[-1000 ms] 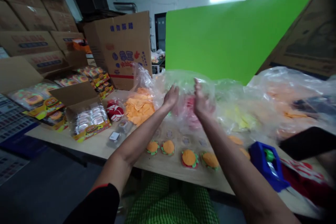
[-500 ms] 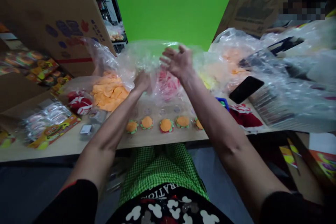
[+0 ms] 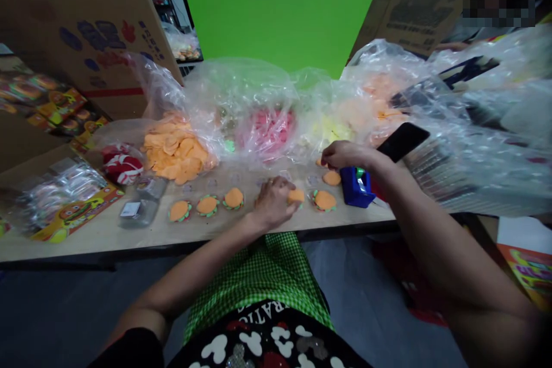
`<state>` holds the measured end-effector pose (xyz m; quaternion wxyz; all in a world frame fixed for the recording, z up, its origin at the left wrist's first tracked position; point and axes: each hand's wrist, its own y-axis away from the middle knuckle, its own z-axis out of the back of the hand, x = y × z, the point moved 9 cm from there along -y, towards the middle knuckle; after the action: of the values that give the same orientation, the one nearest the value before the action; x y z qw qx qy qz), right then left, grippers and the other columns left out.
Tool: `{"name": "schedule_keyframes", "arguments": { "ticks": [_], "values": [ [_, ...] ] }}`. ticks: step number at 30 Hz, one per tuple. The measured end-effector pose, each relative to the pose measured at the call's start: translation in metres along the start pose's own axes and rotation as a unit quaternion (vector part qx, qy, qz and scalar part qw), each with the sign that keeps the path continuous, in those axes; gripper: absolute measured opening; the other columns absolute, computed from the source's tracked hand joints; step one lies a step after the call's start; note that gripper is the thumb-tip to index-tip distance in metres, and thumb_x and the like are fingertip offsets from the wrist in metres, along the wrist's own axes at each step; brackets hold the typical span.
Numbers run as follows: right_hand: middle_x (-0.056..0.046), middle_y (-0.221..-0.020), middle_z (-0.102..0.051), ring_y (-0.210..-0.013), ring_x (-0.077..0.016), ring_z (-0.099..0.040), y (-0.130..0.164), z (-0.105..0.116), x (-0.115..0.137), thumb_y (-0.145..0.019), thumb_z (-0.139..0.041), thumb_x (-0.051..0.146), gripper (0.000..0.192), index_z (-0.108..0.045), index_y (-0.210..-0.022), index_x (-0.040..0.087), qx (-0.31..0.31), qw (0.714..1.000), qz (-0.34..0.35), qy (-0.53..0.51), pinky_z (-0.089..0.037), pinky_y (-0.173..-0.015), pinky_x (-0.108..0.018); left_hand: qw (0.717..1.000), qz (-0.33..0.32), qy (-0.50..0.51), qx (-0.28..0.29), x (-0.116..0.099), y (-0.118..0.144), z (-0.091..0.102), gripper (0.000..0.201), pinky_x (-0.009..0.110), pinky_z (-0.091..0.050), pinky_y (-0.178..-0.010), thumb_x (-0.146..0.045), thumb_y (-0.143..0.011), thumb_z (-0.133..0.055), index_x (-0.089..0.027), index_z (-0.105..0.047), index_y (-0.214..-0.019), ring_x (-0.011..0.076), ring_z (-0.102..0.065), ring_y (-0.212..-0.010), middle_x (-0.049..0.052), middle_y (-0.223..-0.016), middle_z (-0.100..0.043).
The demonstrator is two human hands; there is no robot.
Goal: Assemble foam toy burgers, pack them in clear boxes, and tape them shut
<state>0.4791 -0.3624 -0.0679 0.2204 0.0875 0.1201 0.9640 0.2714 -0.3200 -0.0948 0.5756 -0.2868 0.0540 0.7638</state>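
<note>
Green board and cardboard boxes are seen behind a wooden table. On it, near the front edge, a burger piece is pinched by the left hand, fingers curled closed on it. 3 more burgers are lined up to its left, 1 just to its right. The right hand is curled beside a blue dispenser; whether anything is held cannot be told. Plastic bags are heaped behind.
</note>
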Motion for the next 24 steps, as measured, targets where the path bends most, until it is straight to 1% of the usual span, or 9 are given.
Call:
{"name": "schedule_keyframes", "arguments": {
  "ticks": [2,4,6,8,11,15,17,19,24],
  "values": [
    [-0.015,-0.1,-0.077,-0.091,-0.0276,-0.072,-0.005,-0.024,0.001,-0.08,-0.057,0.014,0.031,-0.079,-0.102,0.011,0.012,0.998,0.0,0.055,-0.054,-0.077,-0.032,0.995,-0.025,-0.086,0.039,-0.003,0.011,-0.035,0.042,0.049,-0.044,-0.109,-0.038,-0.081,-0.078,-0.018,-0.063,-0.115,0.0325,-0.049,-0.131,0.014,-0.134,-0.057],
    [-0.018,-0.114,-0.074,-0.104,-0.0297,-0.07,-0.015,-0.042,0.006,-0.08,-0.058,0.014,0.04,-0.074,-0.117,0.01,0.002,0.998,0.005,0.067,-0.052,-0.084,-0.033,0.989,-0.017,-0.135,0.057,0.002,0.009,-0.05,0.047,0.049,-0.043,-0.109,-0.036,-0.08,-0.08,-0.019,-0.06,-0.119,0.0331,-0.045,-0.134,0.014,-0.138,-0.053],
    [-0.017,-0.12,-0.072,-0.108,-0.028,-0.069,-0.024,-0.056,0.01,-0.082,-0.058,0.015,0.047,-0.068,-0.128,0.011,-0.006,0.997,0.014,0.07,-0.051,-0.086,-0.031,0.986,0.018,-0.155,0.061,0.01,0.002,-0.049,0.045,0.048,-0.043,-0.108,-0.03,-0.083,-0.077,-0.018,-0.057,-0.122,0.0323,-0.045,-0.134,0.014,-0.138,-0.053],
    [-0.018,-0.118,-0.072,-0.106,-0.0274,-0.069,-0.028,-0.064,0.011,-0.084,-0.059,0.016,0.045,-0.067,-0.127,0.009,-0.012,0.997,0.02,0.074,-0.05,-0.084,-0.03,0.984,0.049,-0.162,0.056,0.011,-0.001,-0.04,0.046,0.048,-0.042,-0.109,-0.025,-0.085,-0.074,-0.016,-0.055,-0.126,0.0329,-0.045,-0.134,0.016,-0.14,-0.051],
    [-0.024,-0.113,-0.072,-0.105,-0.0299,-0.069,-0.024,-0.062,0.012,-0.086,-0.057,0.016,0.035,-0.069,-0.118,0.004,-0.035,0.995,0.022,0.086,-0.048,-0.083,-0.032,0.99,0.034,-0.127,0.055,-0.012,0.004,-0.04,0.052,0.045,-0.044,-0.109,-0.027,-0.087,-0.073,-0.015,-0.05,-0.133,0.0313,-0.049,-0.13,0.016,-0.141,-0.049],
    [-0.023,-0.103,-0.073,-0.101,-0.0328,-0.07,-0.009,-0.055,0.013,-0.091,-0.052,0.019,0.03,-0.072,-0.109,0.007,-0.054,0.993,0.014,0.102,-0.047,-0.078,-0.034,0.993,-0.036,-0.075,0.079,-0.052,0.017,-0.074,0.05,0.039,-0.049,-0.106,-0.034,-0.09,-0.07,-0.015,-0.05,-0.132,0.0277,-0.054,-0.125,0.015,-0.137,-0.053],
    [-0.023,-0.101,-0.074,-0.099,-0.0328,-0.071,0.001,-0.053,0.012,-0.093,-0.049,0.02,0.032,-0.072,-0.112,0.009,-0.064,0.992,0.001,0.108,-0.046,-0.075,-0.033,0.992,-0.029,-0.094,0.076,-0.053,0.018,-0.089,0.045,0.04,-0.051,-0.104,-0.032,-0.094,-0.064,-0.014,-0.049,-0.132,0.0283,-0.055,-0.126,0.017,-0.139,-0.051],
    [-0.022,-0.101,-0.074,-0.097,-0.0323,-0.071,0.014,-0.051,0.013,-0.093,-0.048,0.02,0.035,-0.069,-0.12,0.011,-0.08,0.99,-0.013,0.113,-0.046,-0.073,-0.033,0.992,-0.01,-0.105,0.062,-0.045,0.016,-0.097,0.045,0.039,-0.052,-0.103,-0.029,-0.096,-0.06,-0.014,-0.046,-0.136,0.0278,-0.055,-0.127,0.018,-0.141,-0.05],
    [-0.017,-0.102,-0.075,-0.09,-0.0299,-0.073,0.066,-0.053,0.029,-0.09,-0.042,0.01,0.043,-0.063,-0.127,0.014,-0.153,0.982,-0.013,0.107,-0.047,-0.067,-0.031,0.997,0.027,-0.058,0.043,-0.028,0.012,-0.096,0.062,0.042,-0.047,-0.112,-0.029,-0.096,-0.061,-0.015,-0.03,-0.148,0.0282,-0.046,-0.141,0.019,-0.149,-0.046]
  ]
}}
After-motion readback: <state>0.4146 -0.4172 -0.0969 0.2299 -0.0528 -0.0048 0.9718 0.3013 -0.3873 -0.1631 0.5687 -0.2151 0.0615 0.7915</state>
